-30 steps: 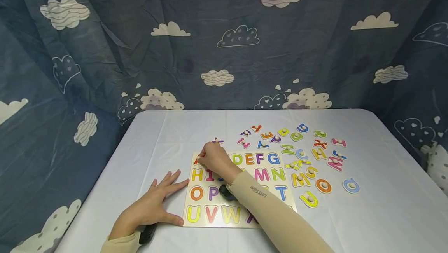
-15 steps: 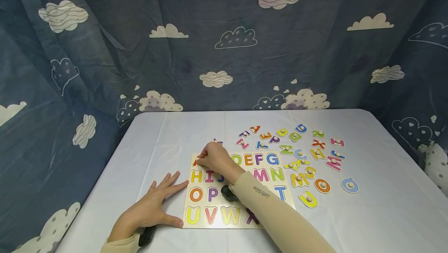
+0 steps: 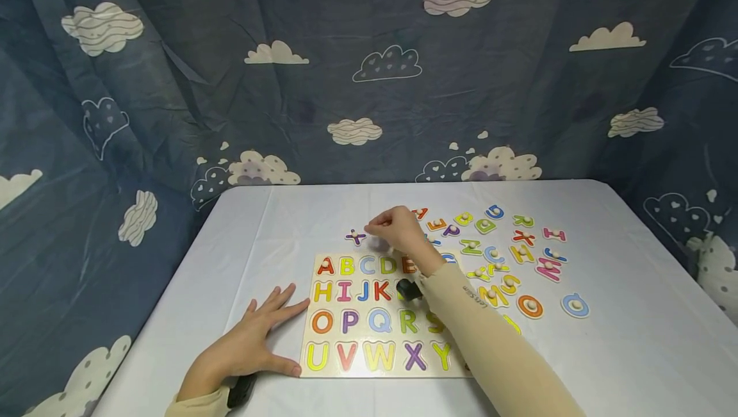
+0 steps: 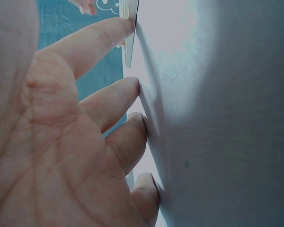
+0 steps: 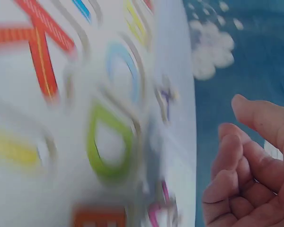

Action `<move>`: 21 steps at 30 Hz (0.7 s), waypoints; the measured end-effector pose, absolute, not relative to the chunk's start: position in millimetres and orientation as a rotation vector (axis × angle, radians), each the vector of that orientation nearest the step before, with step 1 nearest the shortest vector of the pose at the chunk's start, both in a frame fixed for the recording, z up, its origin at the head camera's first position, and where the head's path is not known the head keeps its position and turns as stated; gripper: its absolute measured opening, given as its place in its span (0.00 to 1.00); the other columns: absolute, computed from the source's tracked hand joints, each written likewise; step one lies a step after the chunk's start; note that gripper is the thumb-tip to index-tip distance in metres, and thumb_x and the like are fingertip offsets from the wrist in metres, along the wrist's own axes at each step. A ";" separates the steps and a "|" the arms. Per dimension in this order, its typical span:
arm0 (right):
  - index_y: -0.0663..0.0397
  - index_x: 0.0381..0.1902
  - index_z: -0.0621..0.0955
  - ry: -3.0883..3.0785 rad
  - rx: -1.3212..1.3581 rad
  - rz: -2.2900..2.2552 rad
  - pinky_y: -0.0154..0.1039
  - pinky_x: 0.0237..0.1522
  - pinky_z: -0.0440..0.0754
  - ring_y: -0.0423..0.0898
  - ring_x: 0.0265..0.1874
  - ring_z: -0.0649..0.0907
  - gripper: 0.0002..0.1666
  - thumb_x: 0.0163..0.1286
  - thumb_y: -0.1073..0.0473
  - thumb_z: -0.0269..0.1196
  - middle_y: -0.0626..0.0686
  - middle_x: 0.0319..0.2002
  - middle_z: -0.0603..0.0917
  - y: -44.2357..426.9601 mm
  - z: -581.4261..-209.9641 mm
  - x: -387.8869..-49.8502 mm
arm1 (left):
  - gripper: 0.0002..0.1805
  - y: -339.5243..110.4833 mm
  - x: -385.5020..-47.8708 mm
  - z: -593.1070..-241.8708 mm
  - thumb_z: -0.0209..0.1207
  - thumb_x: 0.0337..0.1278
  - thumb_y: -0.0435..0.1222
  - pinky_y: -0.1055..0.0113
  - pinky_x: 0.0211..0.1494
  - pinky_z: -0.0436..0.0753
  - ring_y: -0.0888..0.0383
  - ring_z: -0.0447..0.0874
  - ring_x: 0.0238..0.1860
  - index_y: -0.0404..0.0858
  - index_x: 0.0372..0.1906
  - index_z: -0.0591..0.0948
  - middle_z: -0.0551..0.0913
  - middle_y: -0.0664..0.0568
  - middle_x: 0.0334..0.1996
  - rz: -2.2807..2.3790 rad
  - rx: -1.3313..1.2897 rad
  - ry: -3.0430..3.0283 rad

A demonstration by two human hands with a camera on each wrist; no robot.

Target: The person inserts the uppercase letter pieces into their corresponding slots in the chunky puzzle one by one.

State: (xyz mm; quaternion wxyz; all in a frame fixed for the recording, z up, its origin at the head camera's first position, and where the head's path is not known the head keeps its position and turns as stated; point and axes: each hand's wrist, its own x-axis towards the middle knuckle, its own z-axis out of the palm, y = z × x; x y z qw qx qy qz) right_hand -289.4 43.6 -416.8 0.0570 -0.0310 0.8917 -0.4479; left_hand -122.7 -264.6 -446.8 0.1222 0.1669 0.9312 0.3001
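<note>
Left hand [image 3: 254, 334] spread, holding nothing, thumb and index at the letter board's [image 3: 364, 306] left edge, probably steadying it; right hand [image 3: 399, 228], grip empty and loosely curled, hangs just beside the purple X-shaped piece [image 3: 355, 237] past the far edge, table [image 3: 271, 225] room leftward, loose letters [image 3: 521, 254] crowding rightward.

We have a white-clothed table [image 3: 173, 314] with rounded far corners, and on it lies a pale alphabet board [image 3: 392, 337]. Beyond the board and to its right we see loose knobbed letters [image 3: 521, 252] scattered flat, with a small purple piece [image 3: 355, 236] just past its far edge and a light-blue ring-shaped piece [image 3: 575, 305] farthest right.
</note>
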 end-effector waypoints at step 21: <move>0.63 0.62 0.84 2.712 0.539 -1.474 0.36 0.44 0.77 0.52 0.48 0.80 0.27 0.78 0.48 0.66 0.62 0.56 0.83 194.4 -442.0 -318.4 | 0.63 -265.9 -123.6 -448.0 0.85 0.29 0.60 0.20 0.81 0.39 0.29 0.45 0.87 0.53 0.80 0.74 0.57 0.41 0.87 0.881 0.517 2.719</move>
